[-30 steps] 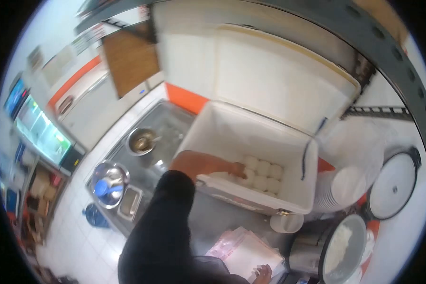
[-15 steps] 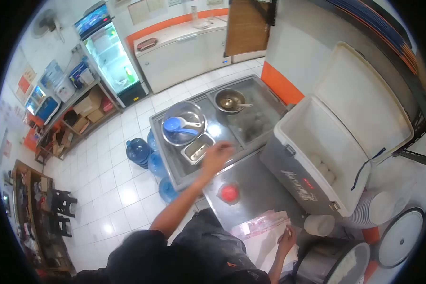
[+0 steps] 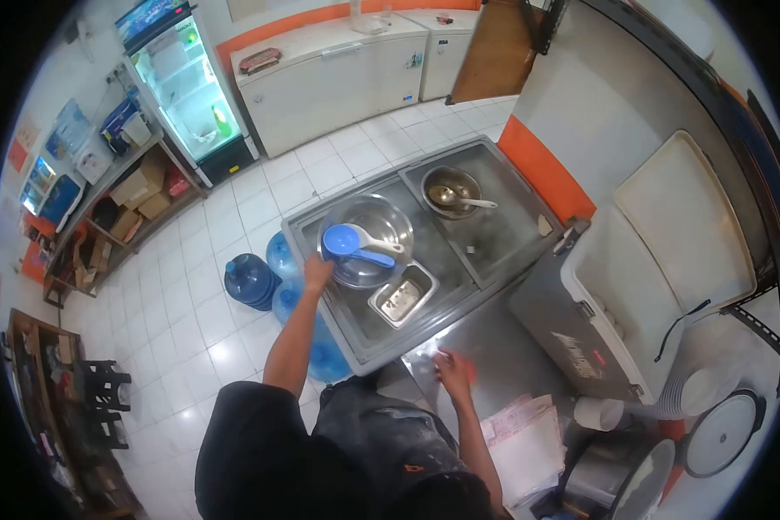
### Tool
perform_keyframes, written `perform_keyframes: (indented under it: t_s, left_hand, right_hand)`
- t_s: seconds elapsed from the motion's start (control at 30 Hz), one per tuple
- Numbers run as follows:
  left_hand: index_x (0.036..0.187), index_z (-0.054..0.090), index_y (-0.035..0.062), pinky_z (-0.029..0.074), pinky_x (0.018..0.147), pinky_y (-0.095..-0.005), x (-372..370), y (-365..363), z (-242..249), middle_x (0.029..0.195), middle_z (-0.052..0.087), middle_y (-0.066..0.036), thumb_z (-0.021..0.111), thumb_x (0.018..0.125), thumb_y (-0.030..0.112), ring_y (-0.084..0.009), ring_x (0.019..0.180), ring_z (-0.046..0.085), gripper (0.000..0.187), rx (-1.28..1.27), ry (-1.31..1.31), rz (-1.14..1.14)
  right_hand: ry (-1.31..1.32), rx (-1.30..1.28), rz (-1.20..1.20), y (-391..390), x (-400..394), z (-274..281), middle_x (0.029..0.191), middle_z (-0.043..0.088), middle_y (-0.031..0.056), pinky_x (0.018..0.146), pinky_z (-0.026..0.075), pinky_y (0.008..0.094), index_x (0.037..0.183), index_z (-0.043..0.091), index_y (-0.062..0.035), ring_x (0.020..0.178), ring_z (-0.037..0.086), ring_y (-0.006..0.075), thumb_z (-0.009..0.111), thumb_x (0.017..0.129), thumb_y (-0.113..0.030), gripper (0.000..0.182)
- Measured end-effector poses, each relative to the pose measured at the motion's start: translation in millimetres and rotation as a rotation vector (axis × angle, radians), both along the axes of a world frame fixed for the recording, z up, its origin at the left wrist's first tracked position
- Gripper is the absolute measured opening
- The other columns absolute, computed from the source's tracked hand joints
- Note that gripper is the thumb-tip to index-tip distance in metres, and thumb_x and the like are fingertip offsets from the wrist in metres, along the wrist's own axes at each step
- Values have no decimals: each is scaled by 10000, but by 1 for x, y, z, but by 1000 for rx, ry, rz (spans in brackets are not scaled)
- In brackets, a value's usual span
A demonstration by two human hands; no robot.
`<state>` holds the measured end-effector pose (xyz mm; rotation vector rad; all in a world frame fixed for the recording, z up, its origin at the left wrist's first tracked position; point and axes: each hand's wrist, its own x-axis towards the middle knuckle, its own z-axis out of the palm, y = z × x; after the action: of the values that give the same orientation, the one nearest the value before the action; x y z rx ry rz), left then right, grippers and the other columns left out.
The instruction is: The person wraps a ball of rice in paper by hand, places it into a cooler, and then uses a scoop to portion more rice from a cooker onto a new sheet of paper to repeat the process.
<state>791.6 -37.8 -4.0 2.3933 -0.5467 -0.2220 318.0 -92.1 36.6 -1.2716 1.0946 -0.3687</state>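
Note:
My left hand (image 3: 318,272) is at the near left rim of a wide steel bowl (image 3: 392,218), its fingers closed on the edge. Inside the bowl lie a blue dipper (image 3: 341,239) and a white-handled scoop (image 3: 385,244). Beside it stands a small rectangular steel pan (image 3: 403,296) with small pieces in it. Over the steel table (image 3: 511,342), my right hand (image 3: 451,371) has its fingers curled onto a round red bundle (image 3: 470,369), which it partly covers. Blur hides the exact grip.
A steel pot (image 3: 443,176) with a ladle stands on the far counter section. Right of me are an open cooler box (image 3: 555,342), papers (image 3: 524,442), a white tub (image 3: 600,412) and a large pot (image 3: 611,481). Blue water jugs (image 3: 251,282) stand on the floor at left.
My left hand has moved from above the steel pan to the bowl's left rim. My right hand has left the papers and reached the red bundle. The view has shifted slightly.

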Motion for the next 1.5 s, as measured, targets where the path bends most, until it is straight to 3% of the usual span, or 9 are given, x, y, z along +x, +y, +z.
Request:
perform_keyframes:
  t_s: [0.17, 0.27, 0.3, 0.4, 0.7, 0.77, 0.8, 1.0, 1.5]
  left_hand:
    - [982, 670, -53, 573, 799, -480, 61, 13, 0, 868, 711, -233, 742, 760, 214, -402, 912, 728, 354, -188, 270, -191]
    - [1003, 668, -41, 583, 659, -387, 56, 21, 58, 798, 691, -176, 720, 775, 150, -282, 783, 735, 302, -245, 531, -174]
    - [1003, 668, -41, 583, 659, -387, 62, 28, 54, 798, 691, -176, 720, 775, 150, -282, 783, 735, 302, -238, 536, -172]
    - [1065, 659, -34, 555, 560, -306, 67, 51, 65, 813, 678, -120, 704, 808, 92, -197, 714, 703, 290, -359, 669, -138]
    - [1159, 603, -60, 644, 611, -314, 55, 171, 115, 951, 683, -139, 648, 887, 60, -221, 769, 721, 301, -768, 648, 294]
    - [1155, 591, -65, 654, 626, -333, 55, 203, 109, 962, 678, -147, 639, 892, 61, -233, 785, 727, 296, -749, 605, 331]
    - [1150, 578, -70, 664, 642, -352, 55, 216, 105, 973, 673, -154, 631, 896, 61, -244, 800, 733, 291, -740, 560, 365]
    - [1123, 566, -54, 681, 714, -435, 34, 246, 91, 1074, 638, -181, 609, 913, 57, -328, 899, 735, 242, -754, 527, 488]
    - [956, 529, -24, 679, 619, -441, 67, 167, 67, 1021, 627, -194, 633, 868, 2, -360, 835, 728, 139, -802, 614, 500]
  right_hand:
    - [-50, 44, -207, -8, 145, -21, 1238, 615, 131, 611, 582, 317, 1478, 391, -59, 848, 684, 185, 747, 945, -308, 688]
    - [139, -172, -203, -38, 170, -137, 1175, 641, 208, 570, 547, 326, 1497, 318, -17, 867, 682, 186, 756, 925, -277, 766]
    - [39, 85, -166, -40, 168, -72, 1101, 645, 233, 569, 545, 336, 1472, 322, 20, 835, 683, 210, 742, 913, -262, 754]
    - [302, -505, -219, -76, 156, -146, 997, 658, 179, 536, 541, 371, 1393, 415, 27, 675, 672, 277, 702, 909, -206, 609]
    - [166, -194, -401, -170, 152, -67, 1100, 644, 208, 899, 540, 434, 1326, 493, 17, 986, 664, 313, 715, 927, -165, 492]
    - [390, -1143, -607, -167, 152, -82, 1066, 634, 164, 828, 541, 371, 1310, 511, 6, 898, 637, 256, 687, 959, -157, 425]
    - [393, -1141, -612, -155, 157, -76, 1066, 634, 164, 828, 541, 371, 1310, 511, 6, 898, 637, 256, 687, 959, -157, 425]
    - [-69, -492, -51, -27, 228, 13, 1010, 633, 82, 758, 505, 314, 1119, 655, -35, 851, 616, 186, 655, 988, -138, 167]
    - [251, -996, 736, -60, 278, -21, 1078, 688, 137, 972, 464, 492, 1097, 680, -79, 1124, 635, 352, 693, 906, -424, 395]
